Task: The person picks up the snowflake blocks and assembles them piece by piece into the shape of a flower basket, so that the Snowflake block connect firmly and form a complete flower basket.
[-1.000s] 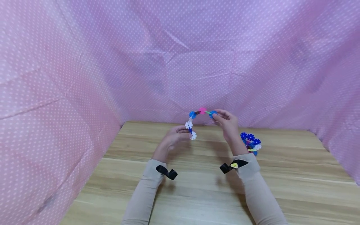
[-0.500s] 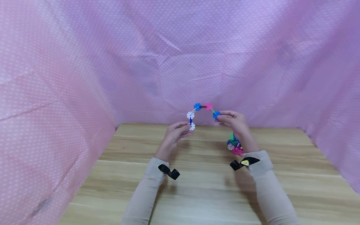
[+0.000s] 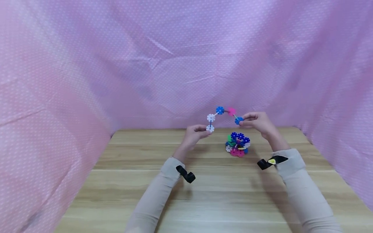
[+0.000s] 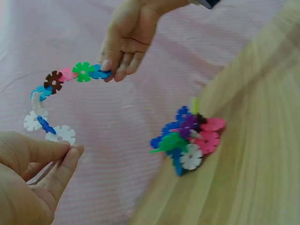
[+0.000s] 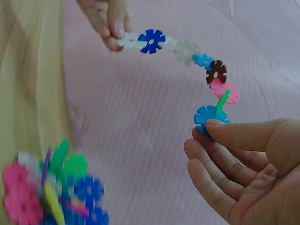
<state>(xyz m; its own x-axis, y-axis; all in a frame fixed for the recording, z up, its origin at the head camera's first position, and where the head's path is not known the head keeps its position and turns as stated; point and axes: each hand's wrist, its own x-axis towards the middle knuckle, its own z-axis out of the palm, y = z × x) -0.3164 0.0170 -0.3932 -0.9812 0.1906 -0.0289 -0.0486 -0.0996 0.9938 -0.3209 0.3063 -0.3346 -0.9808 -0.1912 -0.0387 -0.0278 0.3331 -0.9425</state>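
A curved chain of interlocking snowflake discs [image 3: 220, 110] arches above the table between my two hands. Its discs are white, dark blue, light blue, brown, pink and green. My left hand [image 3: 194, 136] pinches the white disc [image 4: 63, 135] at one end between thumb and fingers. At the other end, my right hand [image 3: 260, 124] pinches a light blue disc [image 5: 211, 118], thumb on its face. Below the arch, a cluster of joined snowflake discs [image 3: 238, 144] in dark blue, pink, green and white stands on the table, touched by neither hand.
The wooden table [image 3: 186, 200] reaches back to a pink polka-dot cloth [image 3: 175, 81], which hangs behind it and on both sides. Each wrist wears a black strap [image 3: 185, 174] over a light sleeve.
Both hands have shifted right in the head view, carrying the chain with them and spreading slightly. The disc cluster, earlier partly behind the right arm, now shows fully between the arms.
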